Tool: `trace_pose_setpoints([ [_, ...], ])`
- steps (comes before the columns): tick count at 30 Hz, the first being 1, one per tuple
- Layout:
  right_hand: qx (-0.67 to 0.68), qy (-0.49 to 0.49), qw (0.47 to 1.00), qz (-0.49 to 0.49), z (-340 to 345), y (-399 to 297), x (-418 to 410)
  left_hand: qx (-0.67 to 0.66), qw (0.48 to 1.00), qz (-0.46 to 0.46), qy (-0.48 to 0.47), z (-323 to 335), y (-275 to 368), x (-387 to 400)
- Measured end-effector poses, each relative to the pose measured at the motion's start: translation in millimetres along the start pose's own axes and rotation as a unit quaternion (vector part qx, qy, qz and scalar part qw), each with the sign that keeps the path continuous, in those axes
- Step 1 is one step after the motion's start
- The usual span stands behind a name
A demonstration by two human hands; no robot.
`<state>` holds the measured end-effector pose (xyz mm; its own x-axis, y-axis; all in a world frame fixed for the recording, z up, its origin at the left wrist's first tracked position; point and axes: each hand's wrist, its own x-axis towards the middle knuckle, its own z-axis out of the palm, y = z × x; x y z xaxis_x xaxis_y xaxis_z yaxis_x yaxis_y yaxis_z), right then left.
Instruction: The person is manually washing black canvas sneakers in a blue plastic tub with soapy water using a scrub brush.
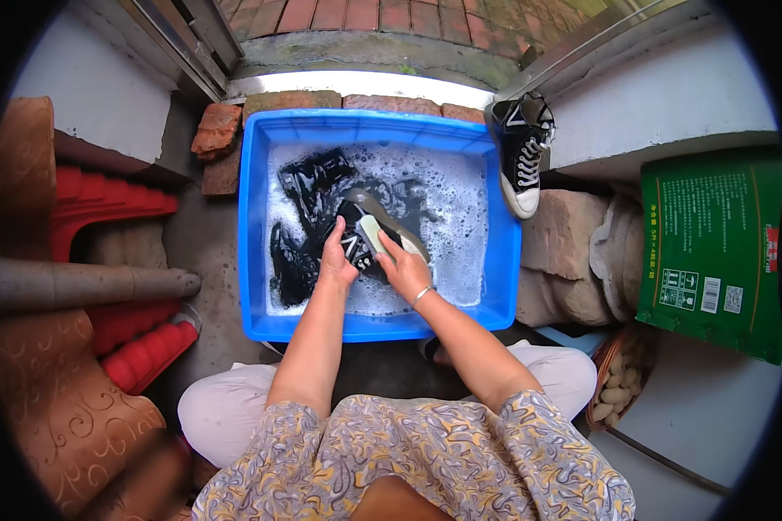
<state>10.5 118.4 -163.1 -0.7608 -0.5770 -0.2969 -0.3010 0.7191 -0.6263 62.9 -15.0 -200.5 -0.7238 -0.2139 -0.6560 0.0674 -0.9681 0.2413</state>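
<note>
A blue plastic tub of foamy water stands before me. Inside it, a wet black sneaker with a light sole lies tilted, partly in the water. My left hand grips this shoe at its ankle and lace side. In my right hand is a pale green scrubbing brush, pressed against the shoe's upper; its bristles are mostly hidden. Dark soaked items, perhaps fabric, float at the tub's left side. A second black sneaker with white laces rests on the tub's right rim, toe towards me.
Bricks line the tub's far side, with a loose broken brick at the left. Stone blocks and a green carton stand right, near a wicker basket. Red plastic stools and a pole are left.
</note>
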Motion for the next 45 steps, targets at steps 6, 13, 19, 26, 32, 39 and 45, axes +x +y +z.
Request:
trace_pose_setpoints([
  [6, -0.042, 0.025, 0.999, 0.005, -12, -29, 45, 0.031, 0.999, 0.006, 0.029, -13, -16, 12],
  [13, 0.036, 0.031, 0.998, 0.051, 17, 23, 16, -0.055, 0.998, 0.029, 0.009, -6, 4, -2],
  [19, 0.072, 0.029, 0.994, 0.073, 10, -10, 34, 0.003, 1.0, 0.003, 0.006, -13, -6, 7],
  [26, -0.005, 0.008, 0.998, 0.062, 6, -4, 21, -0.068, 0.997, 0.028, 0.036, -20, 3, 7],
  [32, 0.007, 0.01, 0.997, 0.079, 10, 8, 5, -0.074, 0.997, 0.022, 0.024, -18, -7, 14],
  [39, -0.036, -0.004, 0.999, 0.038, -8, -45, 54, -0.022, 1.0, 0.009, -0.002, -18, -16, 14],
  [45, 0.033, 0.009, 0.999, 0.028, 13, -15, 23, -0.036, 0.998, 0.011, 0.044, -23, -12, 14],
])
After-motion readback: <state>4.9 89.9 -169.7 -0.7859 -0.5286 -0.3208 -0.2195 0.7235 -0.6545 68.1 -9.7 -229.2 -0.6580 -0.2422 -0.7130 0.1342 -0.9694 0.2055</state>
